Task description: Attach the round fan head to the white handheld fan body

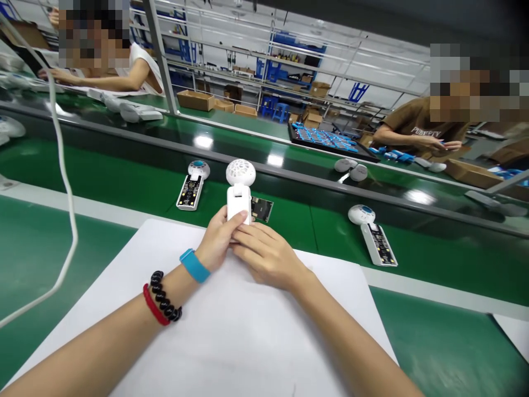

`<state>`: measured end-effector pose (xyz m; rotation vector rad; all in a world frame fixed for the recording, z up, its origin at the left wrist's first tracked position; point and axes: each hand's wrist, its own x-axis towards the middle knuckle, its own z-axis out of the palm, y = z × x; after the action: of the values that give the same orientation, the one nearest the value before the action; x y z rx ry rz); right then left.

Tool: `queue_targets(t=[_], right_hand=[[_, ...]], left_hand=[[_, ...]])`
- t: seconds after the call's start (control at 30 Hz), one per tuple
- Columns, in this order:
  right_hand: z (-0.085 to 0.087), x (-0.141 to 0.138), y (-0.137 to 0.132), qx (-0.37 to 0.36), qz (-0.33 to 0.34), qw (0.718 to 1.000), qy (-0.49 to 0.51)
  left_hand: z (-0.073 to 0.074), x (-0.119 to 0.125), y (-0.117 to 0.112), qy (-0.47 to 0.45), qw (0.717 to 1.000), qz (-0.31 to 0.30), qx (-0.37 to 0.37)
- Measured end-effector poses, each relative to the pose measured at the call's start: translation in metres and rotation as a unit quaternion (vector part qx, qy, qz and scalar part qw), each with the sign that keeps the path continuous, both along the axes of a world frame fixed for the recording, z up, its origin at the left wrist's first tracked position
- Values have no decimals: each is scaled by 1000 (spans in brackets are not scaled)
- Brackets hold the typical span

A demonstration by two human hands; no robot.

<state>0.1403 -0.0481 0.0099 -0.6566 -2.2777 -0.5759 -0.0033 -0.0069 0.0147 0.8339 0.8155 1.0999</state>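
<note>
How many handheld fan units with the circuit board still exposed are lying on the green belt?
2. One open fan unit lies left of the closed fan that both hands hold; another lies to the right. More may be hidden.

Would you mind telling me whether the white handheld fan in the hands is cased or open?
Cased: the white handheld fan shows a smooth white handle, no circuit board exposed.

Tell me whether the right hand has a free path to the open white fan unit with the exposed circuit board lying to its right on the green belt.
Probably yes: bare green belt separates the right hand from that unit, though the hand now rests on the white handheld fan.
</note>
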Motion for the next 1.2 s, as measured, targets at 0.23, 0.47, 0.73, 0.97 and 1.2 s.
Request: queue_targets(t=[0.23,0.47,0.73,0.97,1.2], right_hand=[[6,7,1,-41,-41,954,294],[13,19,19,-521,21,599,608],[40,14,12,-444,-51,662,602],[42,15,12,-434,-16,710,555],[21,13,17,-674,2,500,544]], left_hand=[[6,0,-3,21,998,8,67],[8,-3,-9,-28,990,-141,11],[-2,6,-16,131,974,-167,74],[-4,6,-22,199,960,-75,185],[3,7,-21,114,982,9,148]])
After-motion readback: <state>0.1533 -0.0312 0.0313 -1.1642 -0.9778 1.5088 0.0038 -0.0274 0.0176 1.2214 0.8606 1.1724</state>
